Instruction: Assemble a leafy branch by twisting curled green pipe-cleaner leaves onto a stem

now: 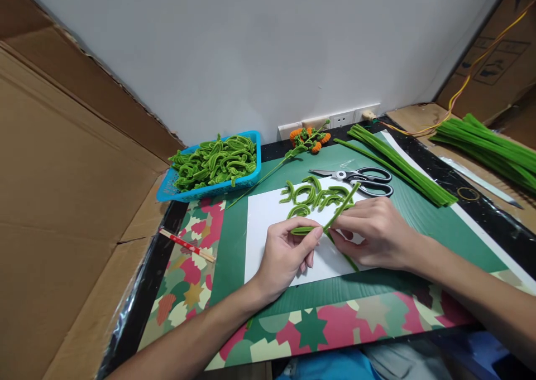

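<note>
A green pipe cleaner (pixel 344 206) is bent into a narrow loop at its left end, and its two tails cross and spread to the right. My left hand (pixel 288 251) pinches the looped end between thumb and index finger. Close beside it, my right hand (pixel 372 232) is closed on the pipe cleaner near the crossing; its fingertips are partly hidden. Both hands are over a white sheet of paper (pixel 262 240). Just beyond them lie several short curled green pipe cleaner pieces (pixel 304 196). Scissors (pixel 355 179) with black and grey handles rest behind my right hand.
A blue basket (pixel 205 192) heaped with bent green pieces stands at the back left. An orange-flowered stem (pixel 272 171) lies beside it. Straight pipe cleaners (pixel 402 165) are at the right, with another bundle (pixel 488 148) farther out. Wrapped chopsticks (pixel 186 244) lie left; cardboard (pixel 75 190) flanks the table.
</note>
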`<action>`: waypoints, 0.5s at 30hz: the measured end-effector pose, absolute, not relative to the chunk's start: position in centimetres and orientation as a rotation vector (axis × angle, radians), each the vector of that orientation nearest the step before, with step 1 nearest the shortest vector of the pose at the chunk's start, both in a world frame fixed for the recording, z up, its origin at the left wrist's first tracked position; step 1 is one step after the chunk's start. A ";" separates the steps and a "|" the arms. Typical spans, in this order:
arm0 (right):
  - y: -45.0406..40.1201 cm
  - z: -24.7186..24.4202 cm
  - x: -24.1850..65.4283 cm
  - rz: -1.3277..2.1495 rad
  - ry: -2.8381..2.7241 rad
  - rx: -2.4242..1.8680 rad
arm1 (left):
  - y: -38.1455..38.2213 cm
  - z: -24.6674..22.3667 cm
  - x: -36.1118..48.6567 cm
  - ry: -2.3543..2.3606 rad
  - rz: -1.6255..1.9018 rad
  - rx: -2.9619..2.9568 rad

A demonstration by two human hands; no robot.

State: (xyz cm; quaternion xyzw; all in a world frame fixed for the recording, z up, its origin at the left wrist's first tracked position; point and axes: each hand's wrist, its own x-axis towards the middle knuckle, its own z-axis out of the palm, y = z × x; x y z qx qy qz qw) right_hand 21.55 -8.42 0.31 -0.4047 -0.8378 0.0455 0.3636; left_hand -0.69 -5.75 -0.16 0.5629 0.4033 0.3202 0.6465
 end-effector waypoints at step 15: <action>-9.1 0.3 20.5 0.499 -2.089 -1.186 | -5.8 0.5 -0.8 0.824 0.645 1.291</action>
